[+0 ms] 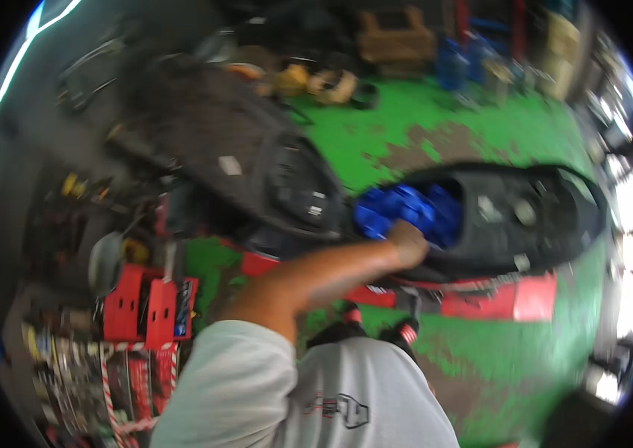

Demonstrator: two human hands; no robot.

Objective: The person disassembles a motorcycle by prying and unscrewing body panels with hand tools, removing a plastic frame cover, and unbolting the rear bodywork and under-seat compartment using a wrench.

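Note:
My left hand (409, 245) reaches across from the lower left and is closed at the near edge of a bunched blue cloth (398, 207). The fingertips are blurred and partly hidden against the cloth. Around the cloth is the open black storage compartment (496, 224) of a scooter, long and rounded at its right end. Left of the compartment stands the scooter's dark seat (204, 127), tipped up with its underside showing. Red body panels (496, 297) run along the near side below the compartment. My right hand is out of view.
Under the scooter is a green floor (346, 142) with worn patches. A red tool holder (133, 310) and a rack of tools (137, 381) stand at the lower left. Blue water jugs (451, 63) and a wooden crate (395, 37) are at the back.

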